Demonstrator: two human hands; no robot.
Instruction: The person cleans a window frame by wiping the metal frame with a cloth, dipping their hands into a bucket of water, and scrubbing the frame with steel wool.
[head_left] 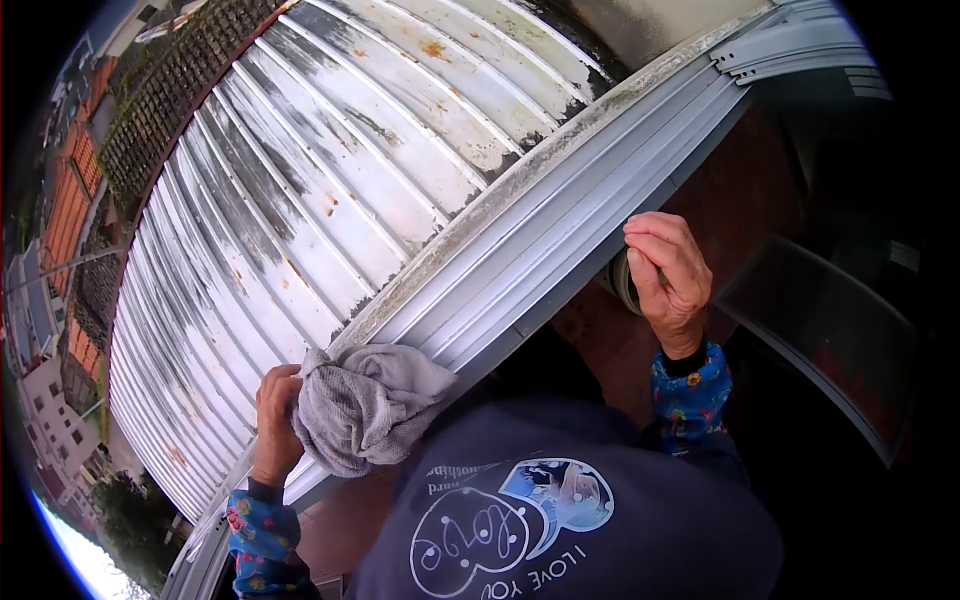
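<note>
A crumpled grey cloth [365, 410] lies over the metal window track at the sill. My left hand [277, 425] is at the cloth's left edge, its fingers closed on the fabric and partly hidden by it. Apart from the cloth, my right hand [672, 278] is raised near the inner edge of the silver window track [560, 245]. Its fingers are curled and pressed together, with nothing visible in them. Behind that hand, a round rim [622, 282] shows in part; I cannot tell what it belongs to.
Beyond a rough concrete ledge [430, 255] spreads a stained corrugated metal roof [300, 170]. Tiled roofs [80, 180] and buildings lie far left. A glass pane with a metal frame [820, 330] stands at the right, above a reddish floor [740, 190].
</note>
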